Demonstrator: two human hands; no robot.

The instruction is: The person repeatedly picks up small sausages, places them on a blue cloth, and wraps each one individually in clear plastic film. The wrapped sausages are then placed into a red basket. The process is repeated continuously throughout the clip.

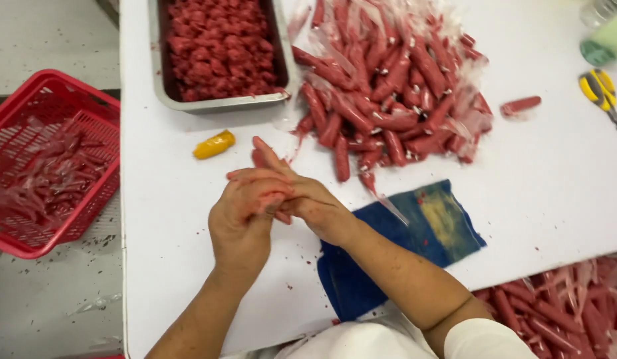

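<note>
Table white, bearing sausage pile ahead of hands; steel tray of red meat far left; blue cloth near right forearm. Left hand and right hand clasped together around one red sausage, tip protruding. Yellow piece just beyond.

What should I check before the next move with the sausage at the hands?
1. Left hand and right hand meet over the table: ok.
2. Sausage in the grip: only a red tip shows, cannot tell.
3. Metal tray of red pieces within reach: ok.
4. Sausage pile on the table: ok.
5. Red basket beside the table holds casings: ok.
6. Blue cloth under the right forearm: ok.
</note>
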